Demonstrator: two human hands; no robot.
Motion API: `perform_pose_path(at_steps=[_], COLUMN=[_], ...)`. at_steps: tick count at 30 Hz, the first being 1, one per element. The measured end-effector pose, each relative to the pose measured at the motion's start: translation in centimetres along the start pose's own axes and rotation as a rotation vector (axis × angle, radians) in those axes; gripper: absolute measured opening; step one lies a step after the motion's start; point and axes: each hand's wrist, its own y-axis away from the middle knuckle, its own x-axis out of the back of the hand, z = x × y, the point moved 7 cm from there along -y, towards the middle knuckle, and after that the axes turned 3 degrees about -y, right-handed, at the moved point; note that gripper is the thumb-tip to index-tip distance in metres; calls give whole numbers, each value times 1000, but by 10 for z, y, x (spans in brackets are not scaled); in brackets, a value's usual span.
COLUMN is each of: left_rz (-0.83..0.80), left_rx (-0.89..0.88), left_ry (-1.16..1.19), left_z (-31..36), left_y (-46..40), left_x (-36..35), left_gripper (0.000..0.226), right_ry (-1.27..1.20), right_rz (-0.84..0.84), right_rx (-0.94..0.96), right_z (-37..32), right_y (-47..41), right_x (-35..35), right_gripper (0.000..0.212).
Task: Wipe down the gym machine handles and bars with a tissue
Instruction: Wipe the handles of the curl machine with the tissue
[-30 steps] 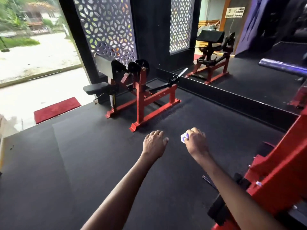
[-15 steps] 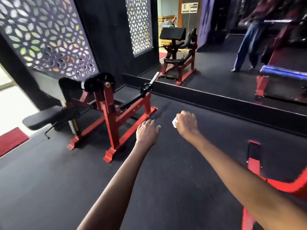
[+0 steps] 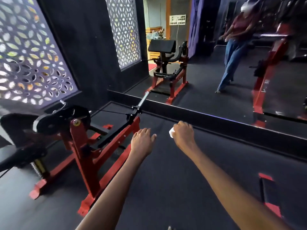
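Fingers of your right hand (image 3: 183, 136) are curled into a fist around the tissue (image 3: 171, 131), a white scrap showing at the thumb side. Your left hand (image 3: 142, 141) is held palm down, fingers loosely bent and holding nothing. Both arms reach forward over the dark floor (image 3: 174, 180), the left hand just beside the red gym machine (image 3: 79, 143), whose chrome bar (image 3: 144, 98) lies beyond.

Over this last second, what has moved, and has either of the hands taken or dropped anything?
The view swung right and nearer: the red machine slid left and looms larger. Nothing was taken or dropped. The right hand still grips the tissue; the left hand stays empty.
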Motion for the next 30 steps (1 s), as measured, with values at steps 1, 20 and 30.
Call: perform_pose_path(at_steps=[1, 20, 30], left_rz=[0, -14, 9], left_rx=[3, 105, 171], left_ry=[-7, 36, 71], left_z=[0, -56, -103], left_y=[-29, -568, -815], left_x=[-4, -82, -108], left_gripper=[41, 45, 42], right_ry=[-13, -2, -2], right_rz=[-5, -102, -160], right_rx=[4, 113, 221], right_z=[5, 44, 30], right_y=[-29, -565, -822], right_x=[-7, -148, -233], right_gripper=[25, 20, 21])
